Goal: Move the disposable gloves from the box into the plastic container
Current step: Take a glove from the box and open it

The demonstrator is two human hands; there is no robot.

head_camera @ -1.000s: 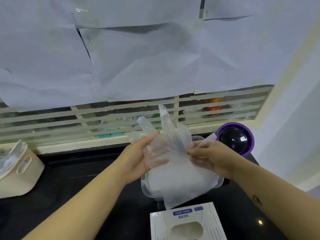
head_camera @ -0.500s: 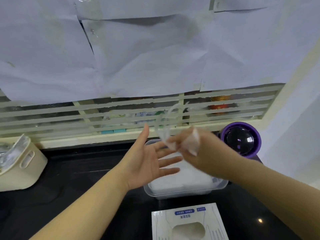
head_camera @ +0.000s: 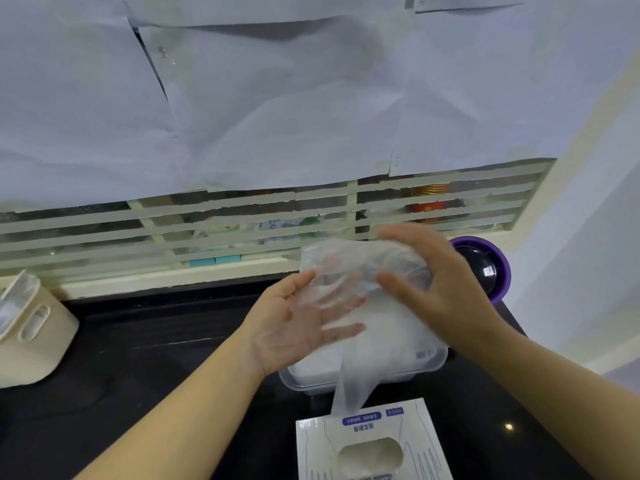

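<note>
Head view: the glove [head_camera: 349, 263] lies across the flat, open left hand [head_camera: 294, 327] and the blurred right hand [head_camera: 446, 292] apparently grips it above the plastic container [head_camera: 431, 362]; lift its trailing end clear of the box [head_camera: 313, 452], then lay it flat.

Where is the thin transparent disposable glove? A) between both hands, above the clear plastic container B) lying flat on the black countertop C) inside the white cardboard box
A: the transparent glove stretches between the left hand and right hand, over the clear plastic container.
</note>
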